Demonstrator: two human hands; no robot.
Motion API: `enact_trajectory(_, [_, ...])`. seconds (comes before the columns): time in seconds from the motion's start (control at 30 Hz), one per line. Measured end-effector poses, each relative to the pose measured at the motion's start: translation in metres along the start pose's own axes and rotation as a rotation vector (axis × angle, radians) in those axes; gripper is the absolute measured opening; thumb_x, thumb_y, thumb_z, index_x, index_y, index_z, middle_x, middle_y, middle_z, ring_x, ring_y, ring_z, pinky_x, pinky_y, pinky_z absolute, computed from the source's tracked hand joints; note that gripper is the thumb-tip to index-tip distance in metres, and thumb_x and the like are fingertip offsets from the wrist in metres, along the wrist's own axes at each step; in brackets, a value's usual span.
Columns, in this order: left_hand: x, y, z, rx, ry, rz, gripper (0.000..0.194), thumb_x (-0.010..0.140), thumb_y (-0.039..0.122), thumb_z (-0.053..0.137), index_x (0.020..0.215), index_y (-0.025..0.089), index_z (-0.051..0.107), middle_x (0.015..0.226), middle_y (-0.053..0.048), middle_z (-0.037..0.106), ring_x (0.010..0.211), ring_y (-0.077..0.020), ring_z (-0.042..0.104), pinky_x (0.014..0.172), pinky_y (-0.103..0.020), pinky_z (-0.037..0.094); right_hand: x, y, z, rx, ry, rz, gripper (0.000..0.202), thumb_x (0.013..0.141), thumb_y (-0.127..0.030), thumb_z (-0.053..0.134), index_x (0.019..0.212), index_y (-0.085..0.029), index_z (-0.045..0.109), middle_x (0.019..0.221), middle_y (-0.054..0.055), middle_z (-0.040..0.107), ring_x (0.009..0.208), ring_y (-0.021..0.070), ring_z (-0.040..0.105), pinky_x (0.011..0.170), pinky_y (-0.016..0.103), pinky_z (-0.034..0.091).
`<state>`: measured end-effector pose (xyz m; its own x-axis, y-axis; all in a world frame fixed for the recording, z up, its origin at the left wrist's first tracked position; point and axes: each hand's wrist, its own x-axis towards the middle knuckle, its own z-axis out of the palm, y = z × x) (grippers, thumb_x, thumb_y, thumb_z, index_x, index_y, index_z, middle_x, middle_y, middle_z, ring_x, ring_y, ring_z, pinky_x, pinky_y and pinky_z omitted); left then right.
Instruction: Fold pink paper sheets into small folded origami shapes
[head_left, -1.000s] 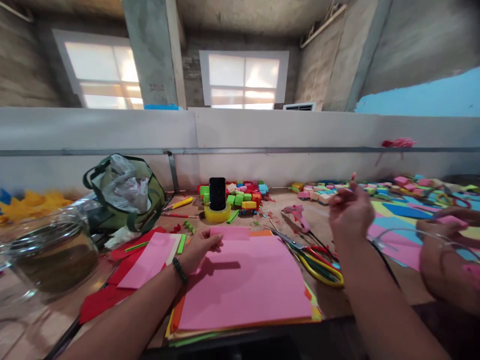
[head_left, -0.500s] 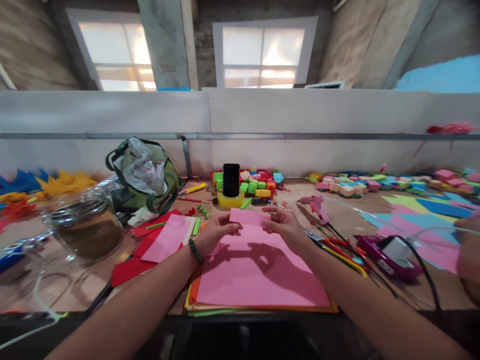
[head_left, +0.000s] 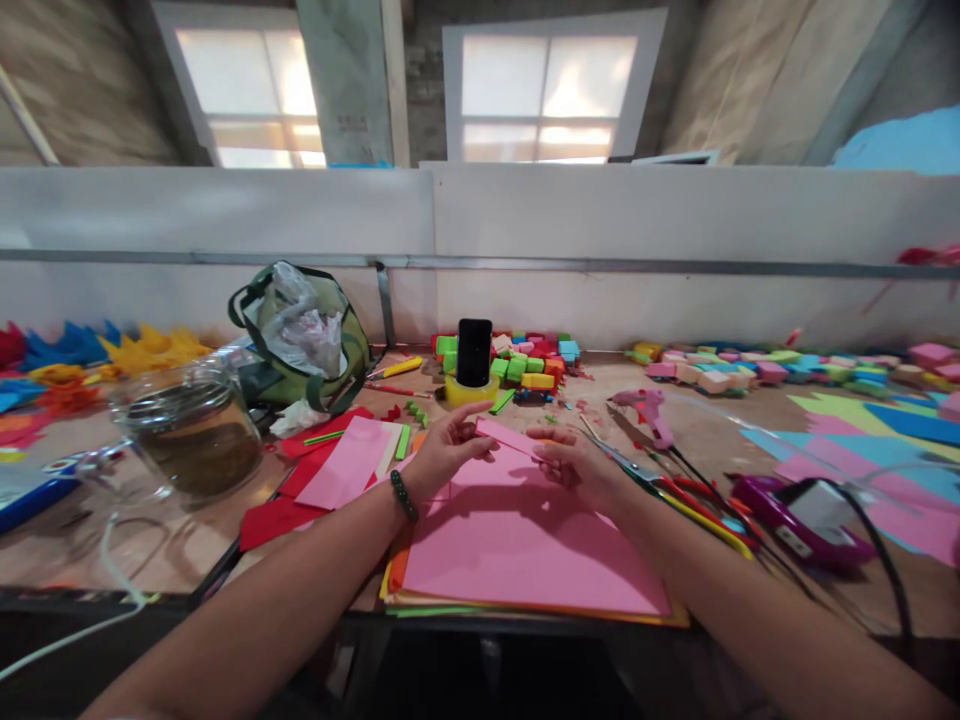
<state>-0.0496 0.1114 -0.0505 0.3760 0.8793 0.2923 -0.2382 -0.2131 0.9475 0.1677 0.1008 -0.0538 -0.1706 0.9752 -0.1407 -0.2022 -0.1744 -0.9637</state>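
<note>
A narrow pink paper strip point(head_left: 510, 437) hangs between my two hands, slanting down to the right. My left hand point(head_left: 448, 452) pinches its left end; a dark green bead bracelet is on that wrist. At the strip's right end, my right hand point(head_left: 574, 462) has its fingers closed on the paper. Below both hands lies a large pink sheet point(head_left: 525, 550) on top of a stack of coloured paper, with their shadows across it.
Behind the hands a black phone point(head_left: 475, 352) leans upright on yellow tape point(head_left: 471, 391), near small paper blocks point(head_left: 525, 365). Rightward are a pink glue gun point(head_left: 651, 415), scissors point(head_left: 634, 468) and a purple device point(head_left: 799, 520). Leftward stand a glass jar point(head_left: 196, 440) and a bag point(head_left: 349, 350).
The pink strip has tilted and looks narrower, its right end lower. My right hand has turned and its fingers have curled in. The view has shifted slightly; a hand at the right edge has gone from view.
</note>
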Motion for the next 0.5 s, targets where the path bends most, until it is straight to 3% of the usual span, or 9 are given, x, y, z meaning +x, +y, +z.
enact_trajectory(0.1, [0.000, 0.001, -0.002, 0.029, -0.025, -0.003, 0.033, 0.068, 0.033, 0.077, 0.090, 0.010, 0.067, 0.069, -0.002, 0.066, 0.060, -0.0115, 0.062, 0.062, -0.025, 0.051, -0.002, -0.003, 0.000, -0.013, -0.030, -0.002, 0.031, 0.058, -0.016, 0.075, 0.087, -0.014, 0.065, 0.054, -0.005, 0.055, 0.042, 0.0048, 0.046, 0.040, 0.016, 0.037])
enact_trajectory(0.17, [0.000, 0.001, -0.004, 0.025, -0.040, -0.007, 0.028, 0.067, 0.032, 0.078, 0.080, 0.010, 0.067, 0.071, -0.003, 0.067, 0.062, -0.0120, 0.063, 0.064, -0.026, 0.051, -0.003, -0.005, 0.000, -0.025, -0.040, -0.037, 0.029, 0.056, -0.017, 0.075, 0.083, -0.013, 0.065, 0.054, -0.004, 0.055, 0.044, 0.0046, 0.045, 0.041, 0.016, 0.036])
enact_trajectory(0.3, [-0.002, 0.002, -0.008, -0.011, -0.083, -0.063, 0.052, 0.070, 0.033, 0.076, 0.116, 0.016, 0.058, 0.083, -0.005, 0.070, 0.073, -0.0168, 0.068, 0.070, -0.028, 0.051, -0.005, -0.007, 0.001, -0.071, -0.035, -0.186, 0.032, 0.057, -0.020, 0.078, 0.086, -0.016, 0.065, 0.060, -0.005, 0.058, 0.049, 0.0053, 0.046, 0.046, 0.017, 0.037])
enact_trajectory(0.37, [-0.003, 0.002, -0.008, 0.030, -0.104, -0.126, 0.055, 0.075, 0.039, 0.070, 0.122, 0.016, 0.053, 0.083, -0.006, 0.070, 0.073, -0.0185, 0.069, 0.069, -0.028, 0.051, -0.008, -0.006, 0.003, -0.107, -0.043, -0.248, 0.033, 0.059, -0.022, 0.079, 0.088, -0.016, 0.065, 0.064, -0.004, 0.060, 0.055, 0.0071, 0.049, 0.051, 0.019, 0.040])
enact_trajectory(0.5, [-0.003, 0.003, -0.004, 0.160, -0.106, -0.186, 0.041, 0.077, 0.051, 0.065, 0.079, 0.010, 0.064, 0.066, -0.003, 0.063, 0.069, -0.0190, 0.069, 0.060, -0.023, 0.046, -0.019, -0.003, 0.012, -0.375, -0.057, -0.412, 0.029, 0.068, -0.028, 0.074, 0.092, -0.016, 0.064, 0.073, -0.001, 0.061, 0.062, 0.0103, 0.053, 0.058, 0.024, 0.043])
